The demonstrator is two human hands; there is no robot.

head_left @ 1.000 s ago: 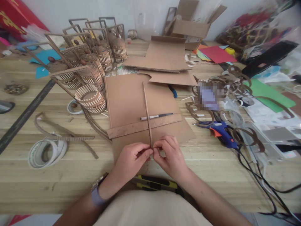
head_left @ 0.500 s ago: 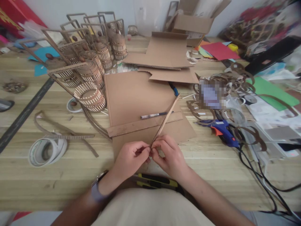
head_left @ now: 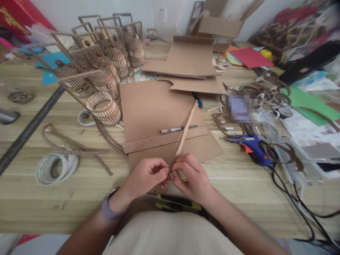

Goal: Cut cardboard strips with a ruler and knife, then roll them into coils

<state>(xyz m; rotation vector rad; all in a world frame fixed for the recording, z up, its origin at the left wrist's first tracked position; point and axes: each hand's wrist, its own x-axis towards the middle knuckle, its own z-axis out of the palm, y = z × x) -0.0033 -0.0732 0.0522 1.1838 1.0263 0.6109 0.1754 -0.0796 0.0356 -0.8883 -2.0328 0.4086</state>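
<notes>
My left hand (head_left: 147, 176) and my right hand (head_left: 190, 177) meet at the near end of a long narrow cardboard strip (head_left: 185, 132). Both pinch that end between thumb and fingers. The strip slants up and away to the right, over a flat brown cardboard sheet (head_left: 154, 109). A grey pen (head_left: 175, 129) lies on the sheet beside a cardboard ruler-like strip (head_left: 164, 139). A yellow and black utility knife (head_left: 176, 205) rests on the wooden table (head_left: 66, 198) just below my hands.
Cardboard lantern-like models (head_left: 102, 76) stand at the back left. A tape roll (head_left: 55, 168) and loose corrugated strips (head_left: 77, 152) lie at the left. A blue glue gun (head_left: 251, 148) with black cables (head_left: 294, 198), cardboard rings and coloured paper crowd the right.
The strip's far end has swung from pointing straight away to slanting right. My hands have stayed pinched on its near end, shifting only slightly.
</notes>
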